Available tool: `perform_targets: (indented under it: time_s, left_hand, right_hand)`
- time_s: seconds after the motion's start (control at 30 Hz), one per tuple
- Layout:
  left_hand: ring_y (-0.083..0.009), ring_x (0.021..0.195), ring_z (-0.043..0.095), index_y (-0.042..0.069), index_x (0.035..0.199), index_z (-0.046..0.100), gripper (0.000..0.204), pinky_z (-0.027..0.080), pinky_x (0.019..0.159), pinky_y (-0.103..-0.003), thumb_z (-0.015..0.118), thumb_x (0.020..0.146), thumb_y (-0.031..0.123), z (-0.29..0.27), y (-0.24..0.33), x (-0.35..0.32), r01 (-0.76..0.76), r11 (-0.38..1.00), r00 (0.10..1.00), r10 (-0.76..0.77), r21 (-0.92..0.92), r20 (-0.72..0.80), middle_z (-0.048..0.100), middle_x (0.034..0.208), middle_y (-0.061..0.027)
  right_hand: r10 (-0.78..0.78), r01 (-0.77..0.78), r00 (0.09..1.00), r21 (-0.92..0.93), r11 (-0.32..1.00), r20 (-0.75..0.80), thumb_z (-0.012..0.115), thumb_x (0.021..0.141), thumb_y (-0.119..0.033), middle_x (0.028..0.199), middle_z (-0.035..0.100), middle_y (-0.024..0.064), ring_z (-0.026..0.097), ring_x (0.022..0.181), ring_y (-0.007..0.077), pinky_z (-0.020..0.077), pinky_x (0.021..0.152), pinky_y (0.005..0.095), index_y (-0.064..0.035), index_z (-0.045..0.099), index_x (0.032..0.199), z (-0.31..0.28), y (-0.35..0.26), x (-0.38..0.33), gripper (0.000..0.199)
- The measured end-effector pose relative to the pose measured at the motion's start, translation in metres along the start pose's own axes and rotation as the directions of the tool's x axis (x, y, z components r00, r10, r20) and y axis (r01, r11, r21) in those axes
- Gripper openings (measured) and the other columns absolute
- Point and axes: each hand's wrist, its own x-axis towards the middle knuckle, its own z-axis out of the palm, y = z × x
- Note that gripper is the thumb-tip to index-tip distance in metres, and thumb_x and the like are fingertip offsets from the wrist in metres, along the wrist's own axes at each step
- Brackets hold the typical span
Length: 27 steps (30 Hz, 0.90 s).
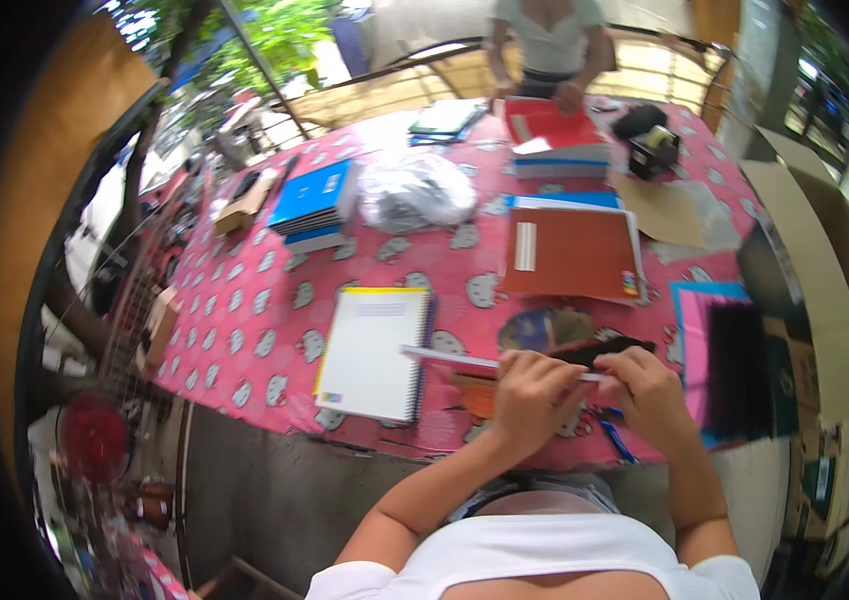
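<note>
Both hands grip one thin white strip (pixel 465 360): our left hand (pixel 530 392) pinches its middle, our right hand (pixel 650 395) its right end with a dark piece (pixel 605 349). It lies left-right above the counter (pixel 265 300), beside the notebook (pixel 375 352).

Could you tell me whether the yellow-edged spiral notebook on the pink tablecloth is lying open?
No, the spiral notebook lies shut with its white cover up, left of the person's hands, which are busy with a thin white strip.
</note>
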Motion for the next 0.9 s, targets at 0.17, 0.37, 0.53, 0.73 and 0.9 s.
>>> perform_targets:
  time_s: [0.17,0.37,0.53,0.73,0.9]
  left_hand:
    - [-0.018,0.081,0.059,0.011,0.089,0.07,0.021,0.038,0.083,-0.035,0.077,0.071,0.02,0.001,0.004,-0.003,0.02,0.999,0.999,-0.021,-0.03,-0.037,0.066,0.082,-0.0001]
    - [-0.0165,0.081,0.058,0.012,0.089,0.07,0.019,0.036,0.087,-0.036,0.076,0.072,0.018,0.006,0.002,-0.014,0.037,0.999,0.997,-0.039,-0.032,-0.069,0.066,0.082,0.0016]
    - [-0.0149,0.081,0.058,0.013,0.089,0.069,0.017,0.034,0.093,-0.037,0.075,0.074,0.019,0.005,0.006,-0.014,0.045,0.999,0.995,-0.045,-0.003,-0.085,0.065,0.081,0.0029]
    - [-0.0146,0.083,0.058,0.014,0.092,0.07,0.021,0.031,0.098,-0.041,0.075,0.072,0.021,0.002,0.003,-0.02,0.145,0.987,0.989,-0.147,-0.062,-0.022,0.065,0.081,0.0035]
    - [-0.018,0.083,0.06,0.015,0.093,0.07,0.025,0.031,0.099,-0.045,0.077,0.07,0.022,-0.007,0.0,-0.019,0.038,0.996,0.997,-0.044,-0.078,-0.071,0.064,0.082,0.0017]
  right_hand:
    - [-0.003,0.002,1.0,-0.036,0.999,-0.024,0.068,0.079,-0.013,0.086,0.058,0.01,0.06,0.073,0.0314,0.0496,0.062,0.0389,-0.0059,0.061,0.093,0.005,-0.004,-0.004,0.016]
    - [-0.05,0.051,0.998,-0.032,0.998,0.043,0.065,0.082,-0.01,0.082,0.058,0.0118,0.06,0.067,0.0298,0.0451,0.056,0.0384,-0.0023,0.061,0.089,0.008,-0.004,-0.003,0.011]
    - [-0.07,0.072,0.996,-0.035,0.997,0.048,0.069,0.078,-0.009,0.084,0.056,0.012,0.058,0.073,0.0299,0.0444,0.058,0.0384,-0.003,0.057,0.089,0.011,-0.001,-0.002,0.017]
    - [-0.056,0.08,0.963,-0.08,0.994,0.265,0.068,0.078,-0.011,0.091,0.059,0.0152,0.06,0.083,0.0334,0.0464,0.065,0.0408,-0.0038,0.058,0.094,0.007,-0.001,-0.002,0.02]
    - [-0.174,0.203,0.921,-0.049,0.978,0.347,0.07,0.076,-0.013,0.1,0.06,0.0173,0.06,0.094,0.0354,0.048,0.077,0.0432,-0.0036,0.058,0.099,0.005,0.048,0.05,0.027]
